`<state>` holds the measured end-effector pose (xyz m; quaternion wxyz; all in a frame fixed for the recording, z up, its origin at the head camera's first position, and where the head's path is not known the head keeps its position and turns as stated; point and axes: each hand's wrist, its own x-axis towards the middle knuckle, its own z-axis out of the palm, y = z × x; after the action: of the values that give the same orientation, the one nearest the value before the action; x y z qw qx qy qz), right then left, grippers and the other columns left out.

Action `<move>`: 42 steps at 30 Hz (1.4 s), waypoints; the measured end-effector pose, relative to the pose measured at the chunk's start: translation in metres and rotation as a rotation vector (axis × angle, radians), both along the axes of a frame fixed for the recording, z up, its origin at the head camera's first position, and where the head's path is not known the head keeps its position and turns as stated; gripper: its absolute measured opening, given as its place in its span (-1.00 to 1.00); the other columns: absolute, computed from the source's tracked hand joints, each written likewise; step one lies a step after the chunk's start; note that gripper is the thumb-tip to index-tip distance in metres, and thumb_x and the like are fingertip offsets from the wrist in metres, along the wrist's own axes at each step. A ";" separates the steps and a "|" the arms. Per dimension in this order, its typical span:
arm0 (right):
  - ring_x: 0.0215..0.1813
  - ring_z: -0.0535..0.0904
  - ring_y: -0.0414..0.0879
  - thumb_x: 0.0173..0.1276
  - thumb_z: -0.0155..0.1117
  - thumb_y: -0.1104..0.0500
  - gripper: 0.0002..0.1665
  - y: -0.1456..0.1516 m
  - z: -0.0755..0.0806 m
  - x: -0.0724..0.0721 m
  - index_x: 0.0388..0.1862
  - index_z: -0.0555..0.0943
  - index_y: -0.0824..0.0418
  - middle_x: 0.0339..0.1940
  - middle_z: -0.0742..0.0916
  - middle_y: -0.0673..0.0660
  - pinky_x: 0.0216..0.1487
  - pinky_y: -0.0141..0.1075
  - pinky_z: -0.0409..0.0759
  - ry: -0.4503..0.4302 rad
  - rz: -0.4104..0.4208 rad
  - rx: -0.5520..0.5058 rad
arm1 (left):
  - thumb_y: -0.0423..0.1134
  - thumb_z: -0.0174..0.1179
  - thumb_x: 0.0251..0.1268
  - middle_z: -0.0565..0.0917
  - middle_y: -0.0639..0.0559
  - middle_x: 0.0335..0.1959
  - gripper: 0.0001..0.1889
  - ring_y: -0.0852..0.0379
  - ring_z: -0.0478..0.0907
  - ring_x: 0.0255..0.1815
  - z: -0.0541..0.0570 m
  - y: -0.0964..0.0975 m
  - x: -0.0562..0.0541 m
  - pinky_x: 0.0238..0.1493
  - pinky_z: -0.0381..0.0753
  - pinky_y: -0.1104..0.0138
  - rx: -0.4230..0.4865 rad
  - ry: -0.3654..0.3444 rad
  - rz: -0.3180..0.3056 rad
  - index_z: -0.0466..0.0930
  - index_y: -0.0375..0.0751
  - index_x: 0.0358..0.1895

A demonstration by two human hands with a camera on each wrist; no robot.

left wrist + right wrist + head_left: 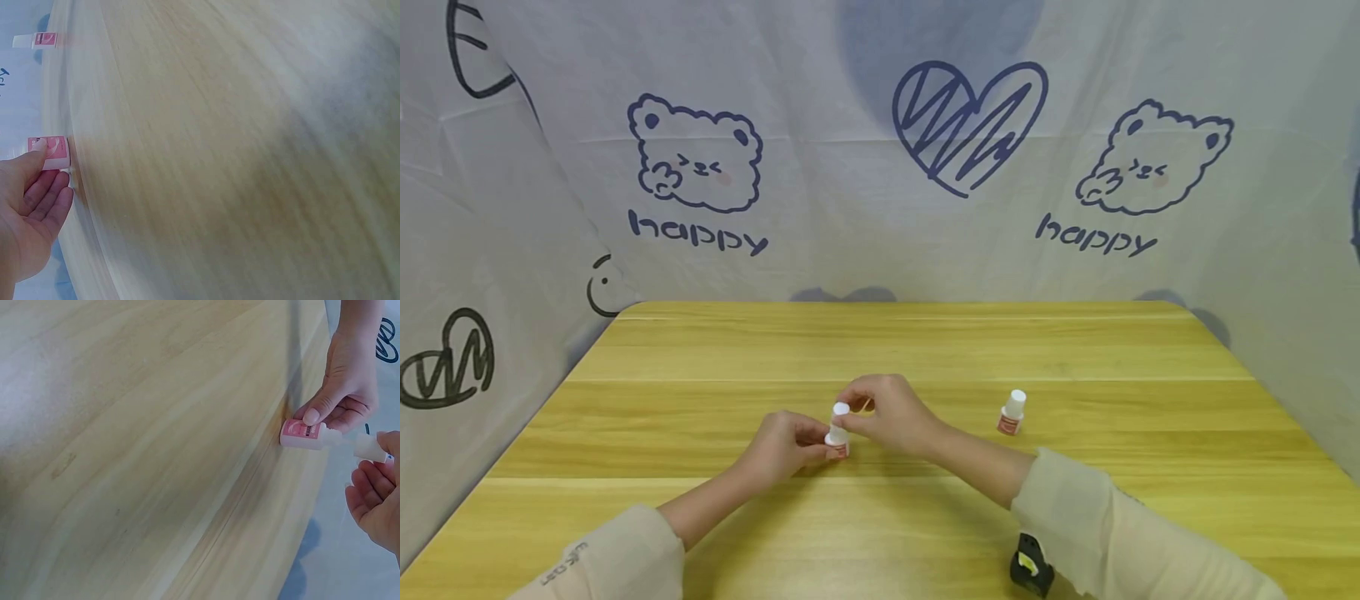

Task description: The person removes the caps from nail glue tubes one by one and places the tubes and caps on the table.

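Observation:
A small white squeeze bottle with a pink-red label (838,447) stands upright on the wooden table, left of centre. My left hand (781,450) grips its lower body between thumb and fingers; the left wrist view shows the thumb across the label (56,149). Above the bottle, my right hand (897,417) pinches a white cap (369,448) between thumb and fingers. In the right wrist view the bottle's pale nozzle (334,437) shows between body and cap. The cap is at or just off the nozzle's tip; exact contact is unclear.
A second bottle of the same kind (1012,414), its white cap on, stands upright to the right of my hands. A black object with a yellow-green patch (1030,565) lies by the right sleeve. Printed white cloth (827,208) hangs behind the table (715,350).

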<state>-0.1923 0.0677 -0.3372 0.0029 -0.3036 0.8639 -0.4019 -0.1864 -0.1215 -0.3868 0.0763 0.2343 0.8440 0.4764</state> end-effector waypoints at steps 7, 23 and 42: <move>-0.28 0.58 -0.21 0.22 0.30 0.22 -0.86 0.003 0.003 0.001 -0.28 0.67 0.27 -0.31 0.74 0.09 -0.23 -0.43 0.53 0.024 0.030 0.018 | -0.37 0.25 0.14 0.74 -0.19 -0.32 -0.82 0.11 0.70 -0.35 0.002 0.000 0.001 -0.53 0.52 0.54 -0.011 -0.013 0.006 0.68 -0.41 -0.23; -0.29 0.58 -0.21 0.20 0.31 0.26 -0.87 0.009 0.005 0.003 -0.28 0.66 0.30 -0.31 0.74 0.12 -0.26 -0.51 0.49 0.024 0.025 0.035 | -0.32 0.28 0.11 0.75 -0.15 -0.38 -0.83 0.15 0.70 -0.37 -0.001 0.001 0.000 -0.49 0.56 0.55 -0.024 0.040 0.014 0.71 -0.37 -0.29; -0.29 0.58 -0.21 0.19 0.32 0.25 -0.85 0.021 0.000 0.005 -0.26 0.67 0.29 -0.31 0.75 0.11 -0.24 -0.43 0.55 0.031 0.008 0.037 | -0.30 0.28 0.12 0.75 -0.14 -0.37 -0.81 0.13 0.71 -0.34 -0.002 0.001 0.000 -0.40 0.63 0.48 -0.014 0.020 0.019 0.70 -0.37 -0.26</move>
<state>-0.1872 0.0883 -0.3376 -0.0035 -0.3131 0.8700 -0.3810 -0.1863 -0.1204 -0.3885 0.0650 0.2304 0.8502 0.4690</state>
